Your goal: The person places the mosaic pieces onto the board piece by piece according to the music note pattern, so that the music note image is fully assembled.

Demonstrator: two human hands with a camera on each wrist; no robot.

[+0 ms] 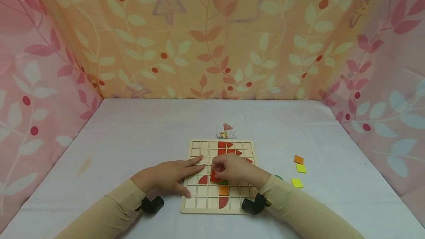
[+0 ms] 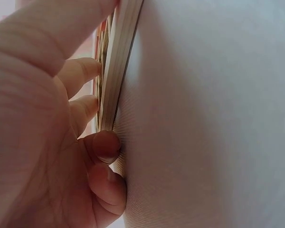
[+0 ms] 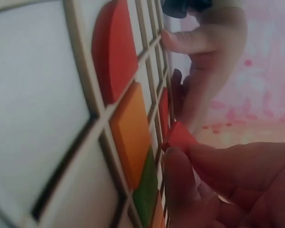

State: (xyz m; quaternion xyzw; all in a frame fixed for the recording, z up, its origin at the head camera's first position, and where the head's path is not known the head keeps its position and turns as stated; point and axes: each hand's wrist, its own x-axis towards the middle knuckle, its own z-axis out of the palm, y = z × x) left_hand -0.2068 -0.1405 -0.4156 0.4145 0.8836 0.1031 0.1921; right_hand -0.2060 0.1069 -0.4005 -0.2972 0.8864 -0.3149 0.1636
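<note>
My right hand (image 1: 232,168) pinches a small red tile (image 3: 179,137) between thumb and finger, low over the wooden grid board (image 1: 196,203). Just left of that tile lies a red quarter-round piece (image 1: 203,180). Below it in the grid are a green piece (image 3: 147,192), an orange square (image 1: 224,190) and another red quarter-round piece (image 1: 223,202). My left hand (image 1: 167,174) rests at the board's left edge, fingers spread on the grid, its thumb by the lower side. Red squares (image 1: 221,144) and red triangles (image 1: 230,144) fill cells near the top; my right hand hides some cells.
A small printed pattern card (image 1: 225,135) lies beyond the board. To the right are a loose orange tile (image 1: 299,159) and two yellow tiles (image 1: 301,168). A green piece (image 1: 278,176) shows partly behind the right forearm. Patterned cloth (image 1: 212,36) encloses the white table.
</note>
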